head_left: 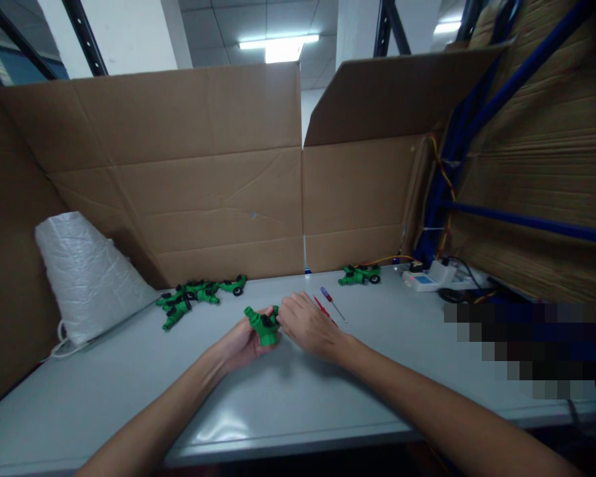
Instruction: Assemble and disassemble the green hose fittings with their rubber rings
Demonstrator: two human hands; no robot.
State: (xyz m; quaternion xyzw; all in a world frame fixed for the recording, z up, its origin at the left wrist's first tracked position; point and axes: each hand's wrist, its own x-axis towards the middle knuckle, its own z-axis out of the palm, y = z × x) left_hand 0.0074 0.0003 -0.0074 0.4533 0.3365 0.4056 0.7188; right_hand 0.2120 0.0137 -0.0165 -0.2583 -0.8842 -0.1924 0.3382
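Left hand cupped around a green plastic fitting, fingers closed on it, at frame centre just above the grey table. Right hand touches the fitting's right side; whether its fingers pinch it, cannot tell. Screwdrivers just right of the hands. Pile of green fittings centre left; white sack far left; cardboard walls behind.

Fitting between hands, sack left.

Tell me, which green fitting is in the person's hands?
The green fitting between left hand and right hand; the others lie on the table.
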